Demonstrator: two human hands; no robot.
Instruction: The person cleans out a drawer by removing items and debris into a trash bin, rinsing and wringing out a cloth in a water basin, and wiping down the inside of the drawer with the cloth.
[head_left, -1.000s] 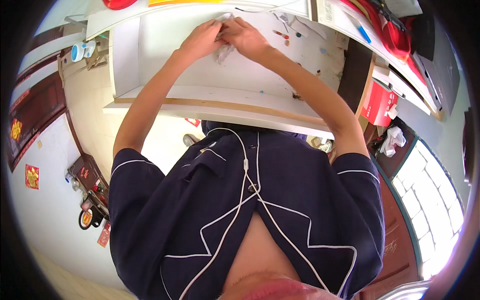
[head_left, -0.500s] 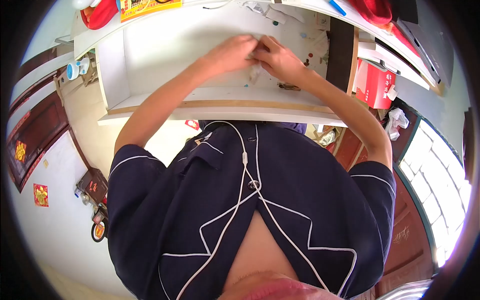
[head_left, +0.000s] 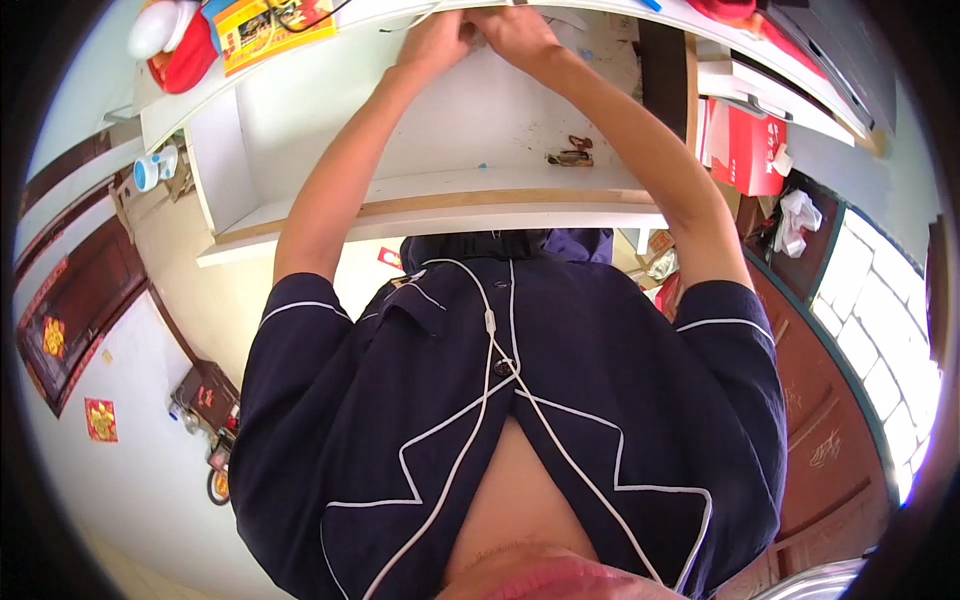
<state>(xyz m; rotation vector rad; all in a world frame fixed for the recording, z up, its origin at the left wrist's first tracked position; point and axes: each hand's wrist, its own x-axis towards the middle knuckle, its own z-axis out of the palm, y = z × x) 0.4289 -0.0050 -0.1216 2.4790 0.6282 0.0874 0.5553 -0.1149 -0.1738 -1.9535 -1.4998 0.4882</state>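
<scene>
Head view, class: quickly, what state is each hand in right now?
Left hand: near the right hand; whether it is closed on anything cannot be told.
Right hand: fingers bent; whether it holds anything cannot be told.

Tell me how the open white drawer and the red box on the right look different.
The drawer is mostly white and plain inside, while the red box carries pale lettering. The drawer looks much wider than the red box. The left hand and right hand are near the drawer's far side; the red box sits away from both. Both look boxy.
</scene>
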